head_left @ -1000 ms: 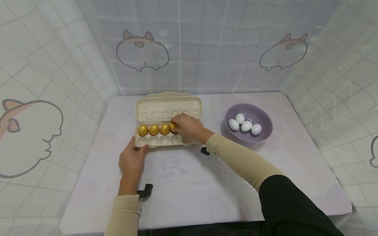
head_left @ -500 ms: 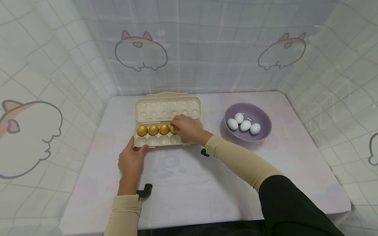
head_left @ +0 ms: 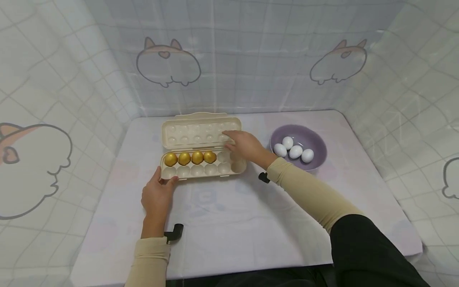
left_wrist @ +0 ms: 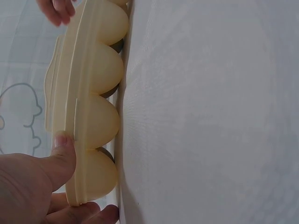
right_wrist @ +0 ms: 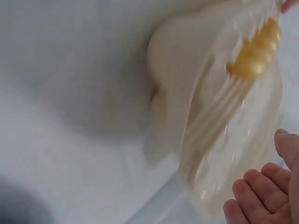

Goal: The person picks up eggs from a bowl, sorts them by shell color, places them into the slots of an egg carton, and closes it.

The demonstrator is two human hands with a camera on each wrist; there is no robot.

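Note:
A cream plastic egg carton (head_left: 201,175) lies with its lid (head_left: 201,131) folded back. Several golden eggs (head_left: 197,157) fill the left part of its back row, while the front-row cups hold none. My left hand (head_left: 157,195) grips the carton's front left corner, thumb on the front edge and fingers round the end, as the left wrist view (left_wrist: 42,179) also shows. Over the right part of the carton, near the lid, hovers my right hand (head_left: 247,147), fingers extended and holding nothing. The right wrist view is blurred, but its fingers (right_wrist: 257,191) show relaxed and apart from the eggs.
A purple bowl (head_left: 317,145) with several white eggs (head_left: 295,152) stands to the right of the carton, close by my right forearm. The white-covered table (head_left: 222,231) backs onto a tiled-pattern curtain (head_left: 244,71), which also hangs at both sides.
My right hand has let go of the fourth golden egg, which now sits in the back row, and has moved right and up. The left hand keeps its grip on the carton.

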